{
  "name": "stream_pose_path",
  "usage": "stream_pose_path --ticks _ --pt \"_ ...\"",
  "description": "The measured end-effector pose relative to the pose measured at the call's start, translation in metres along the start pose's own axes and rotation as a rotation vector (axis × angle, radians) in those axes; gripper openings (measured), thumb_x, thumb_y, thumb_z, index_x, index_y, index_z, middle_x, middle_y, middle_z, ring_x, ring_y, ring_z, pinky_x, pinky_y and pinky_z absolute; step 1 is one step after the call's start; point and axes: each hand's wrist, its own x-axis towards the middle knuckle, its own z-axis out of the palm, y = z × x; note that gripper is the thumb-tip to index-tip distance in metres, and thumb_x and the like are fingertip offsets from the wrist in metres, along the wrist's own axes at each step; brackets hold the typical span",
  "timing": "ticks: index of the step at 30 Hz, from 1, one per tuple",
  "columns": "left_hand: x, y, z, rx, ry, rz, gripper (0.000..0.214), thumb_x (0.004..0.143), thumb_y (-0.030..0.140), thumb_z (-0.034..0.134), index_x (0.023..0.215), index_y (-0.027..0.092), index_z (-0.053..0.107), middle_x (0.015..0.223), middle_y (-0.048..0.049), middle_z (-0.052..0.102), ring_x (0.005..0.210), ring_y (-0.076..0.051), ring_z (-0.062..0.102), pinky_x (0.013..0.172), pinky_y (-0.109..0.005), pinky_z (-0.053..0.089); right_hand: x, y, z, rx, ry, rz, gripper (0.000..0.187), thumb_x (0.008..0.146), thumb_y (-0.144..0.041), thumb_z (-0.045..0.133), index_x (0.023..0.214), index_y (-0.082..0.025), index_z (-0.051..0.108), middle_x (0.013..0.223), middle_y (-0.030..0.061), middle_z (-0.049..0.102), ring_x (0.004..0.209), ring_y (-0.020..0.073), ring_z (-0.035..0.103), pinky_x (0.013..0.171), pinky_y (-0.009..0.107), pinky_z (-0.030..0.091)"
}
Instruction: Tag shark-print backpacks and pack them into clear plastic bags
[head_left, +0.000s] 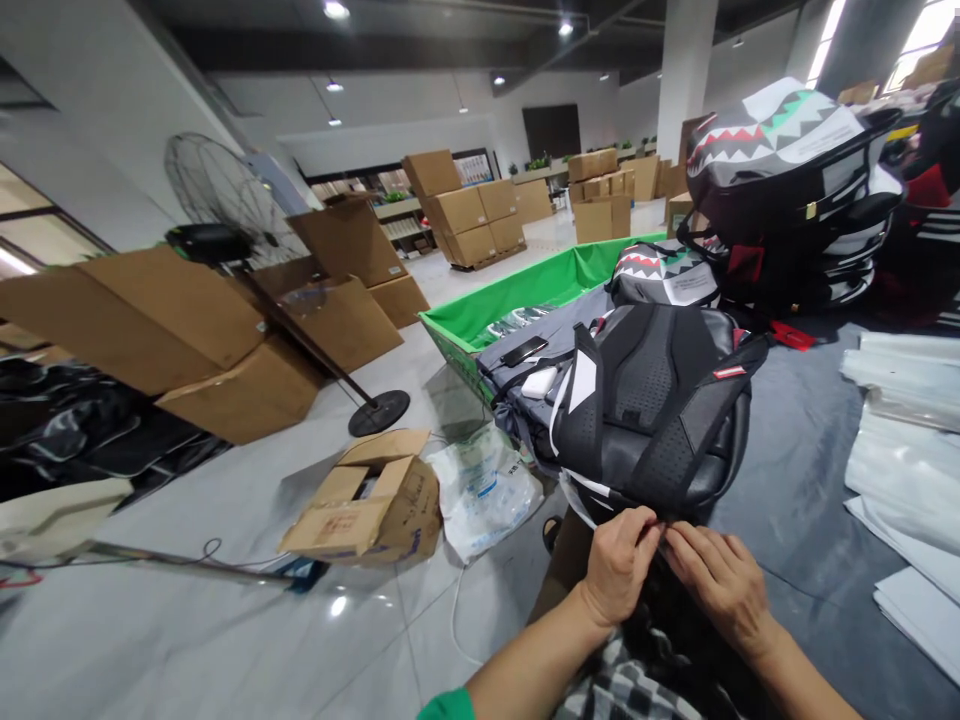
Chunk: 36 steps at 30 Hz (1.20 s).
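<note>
A black backpack (660,400) lies back-side up on the grey table (810,450), its padded straps facing me. My left hand (619,565) and my right hand (720,580) meet at its near bottom edge. Both have their fingers pinched together on something small at that edge, which I cannot make out. A phone (523,350) and a white charger (540,382) lie on the table just beyond the backpack.
Shark-mouth backpacks (787,190) are stacked at the back right. White plastic bags (907,440) are piled at the right. A green bin (517,295), an open carton (367,500), a plastic bag (484,490) and a floor fan (225,215) stand on the floor at left.
</note>
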Motion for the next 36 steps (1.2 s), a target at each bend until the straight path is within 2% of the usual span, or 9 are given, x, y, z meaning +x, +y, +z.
stream_pose_path --ticks 3,7,11,16,20,24,29,32,36 --pt "-0.012 0.003 -0.011 0.122 0.081 0.151 0.02 0.099 0.015 0.052 0.112 0.021 0.066 0.098 -0.0081 0.075 0.092 -0.02 0.071 0.087 -0.036 0.061 0.005 0.003 0.003 -0.023 -0.012 -0.011 0.026 0.097 -0.01 0.054 0.116 -0.019 0.069 0.103 0.0076 0.077 0.085 0.0184 0.066 0.076 0.034 0.042" --pt "-0.036 0.001 -0.016 0.244 0.001 0.359 0.04 0.096 0.009 0.05 0.135 0.015 0.057 0.109 -0.013 0.075 0.107 -0.023 0.07 0.093 -0.039 0.06 0.012 0.01 0.0 0.036 -0.029 -0.082 0.026 0.097 -0.01 0.054 0.108 -0.024 0.073 0.105 0.0056 0.077 0.09 0.0188 0.063 0.079 0.033 0.04" --pt "-0.046 -0.007 0.002 0.368 0.026 0.334 0.038 0.094 0.007 0.049 0.131 0.01 0.059 0.108 -0.0152 0.074 0.106 -0.024 0.07 0.093 -0.038 0.061 0.022 0.012 0.001 -0.013 -0.057 -0.141 0.025 0.098 -0.011 0.052 0.101 -0.024 0.074 0.097 0.0051 0.076 0.086 0.0196 0.06 0.077 0.034 0.04" --pt "-0.04 -0.016 0.022 0.407 0.005 0.262 0.023 0.097 0.009 0.045 0.105 0.014 0.066 0.083 -0.0089 0.069 0.077 -0.02 0.065 0.074 -0.035 0.058 0.025 0.005 -0.009 -0.03 -0.125 -0.073 0.032 0.093 -0.004 0.049 0.105 -0.022 0.072 0.098 0.0074 0.073 0.083 0.0217 0.06 0.075 0.036 0.044" --pt "-0.029 -0.02 0.019 0.42 -0.099 0.231 0.021 0.1 0.014 0.048 0.096 0.016 0.068 0.079 -0.0063 0.065 0.073 -0.02 0.061 0.067 -0.032 0.051 0.001 0.012 -0.029 0.206 -0.074 0.298 0.03 0.099 -0.026 0.057 0.128 -0.024 0.061 0.114 0.0098 0.066 0.098 0.0227 0.064 0.083 0.036 0.052" --pt "-0.002 -0.03 0.002 0.318 -0.264 0.214 0.019 0.1 0.017 0.053 0.094 0.019 0.072 0.091 -0.0063 0.071 0.088 -0.02 0.065 0.08 -0.033 0.052 -0.022 0.009 -0.013 0.325 -0.14 0.729 0.067 0.086 -0.064 0.066 0.133 -0.017 0.053 0.108 0.0127 0.07 0.091 0.0278 0.07 0.073 0.039 0.058" --pt "0.036 -0.046 -0.016 0.137 -0.508 0.169 0.021 0.099 0.016 0.056 0.103 0.022 0.075 0.103 -0.0057 0.074 0.104 -0.021 0.067 0.094 -0.035 0.051 -0.009 -0.014 0.023 0.437 -0.304 0.841 0.026 0.091 -0.046 0.055 0.095 -0.022 0.063 0.075 0.0046 0.071 0.067 0.0245 0.069 0.061 0.037 0.055" --pt "0.036 -0.052 -0.017 0.186 -0.471 0.19 0.023 0.1 0.016 0.055 0.11 0.021 0.074 0.104 -0.0073 0.073 0.105 -0.023 0.066 0.092 -0.036 0.052 -0.014 -0.012 0.001 0.492 -0.3 0.818 0.026 0.093 -0.044 0.054 0.102 -0.023 0.066 0.077 0.0025 0.074 0.066 0.0219 0.071 0.059 0.032 0.055" --pt "0.015 -0.053 -0.01 0.252 -0.391 0.224 0.022 0.101 0.016 0.052 0.106 0.02 0.073 0.101 -0.0066 0.07 0.097 -0.022 0.065 0.088 -0.036 0.052 -0.065 0.028 -0.082 0.34 -0.184 0.979 0.041 0.089 -0.062 0.061 0.101 -0.024 0.071 0.087 0.0056 0.077 0.064 0.0217 0.07 0.058 0.032 0.057"
